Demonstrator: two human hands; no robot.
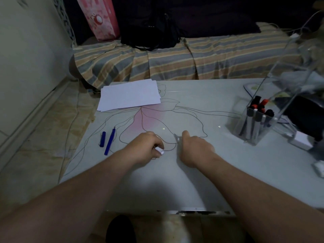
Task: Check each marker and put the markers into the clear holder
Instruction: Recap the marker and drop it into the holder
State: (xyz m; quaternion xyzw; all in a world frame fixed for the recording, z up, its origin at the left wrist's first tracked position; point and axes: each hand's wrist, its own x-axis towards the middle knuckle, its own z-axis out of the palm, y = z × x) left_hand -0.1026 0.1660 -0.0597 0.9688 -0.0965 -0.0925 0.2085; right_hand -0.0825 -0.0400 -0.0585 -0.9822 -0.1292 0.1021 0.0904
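My left hand is closed on a small white piece, which looks like a marker cap, low over the table. Just to its right, my right hand grips a grey marker whose tip points up and left. A blue pen lies uncapped on the table at the left, with its blue cap beside it. The clear holder stands at the right and holds several markers with red and black caps.
A stack of white paper lies at the table's far left. The white table bears a drawn flower pattern. Clear plastic and dark clutter crowd the right edge. A striped bed runs behind the table.
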